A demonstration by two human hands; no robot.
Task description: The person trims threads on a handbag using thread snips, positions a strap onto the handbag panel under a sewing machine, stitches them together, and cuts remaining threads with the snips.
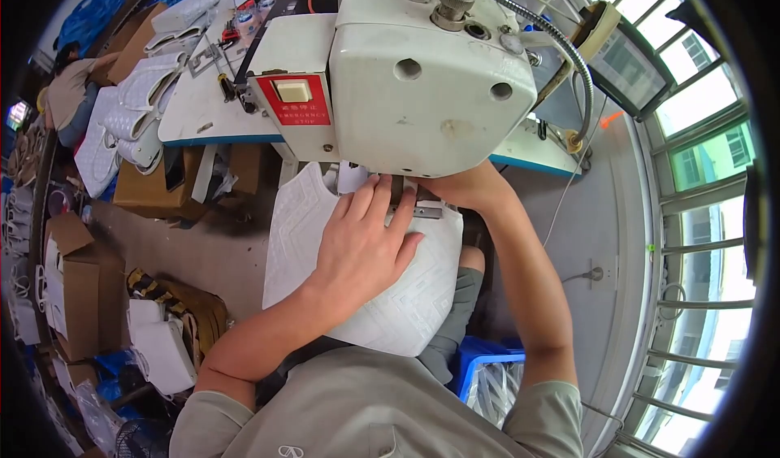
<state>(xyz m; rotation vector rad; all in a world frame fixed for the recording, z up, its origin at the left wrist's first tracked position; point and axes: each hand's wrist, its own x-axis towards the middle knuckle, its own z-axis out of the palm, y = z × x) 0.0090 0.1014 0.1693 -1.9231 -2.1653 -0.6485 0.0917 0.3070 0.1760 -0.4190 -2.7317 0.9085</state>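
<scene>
A white bag piece (301, 230) with a stitched zigzag pattern hangs below the head of a white sewing machine (431, 92) and reaches down over my lap. My left hand (366, 238) lies on its upper part, fingers stretched toward the needle area and thumb apart. A small metal plate (426, 212) shows just right of those fingers. My right hand (459, 186) reaches in under the machine head from the right, at the top edge of the piece. Its fingers are mostly hidden by the machine, so their grip cannot be seen.
A red emergency stop panel (294, 99) sits on the machine's left. White bags (134, 104) are piled on the table at left, where another person (73, 92) bends over. Cardboard boxes (81, 295) stand on the floor. A blue bin (467, 364) is by my right leg, barred windows (699, 255) beyond.
</scene>
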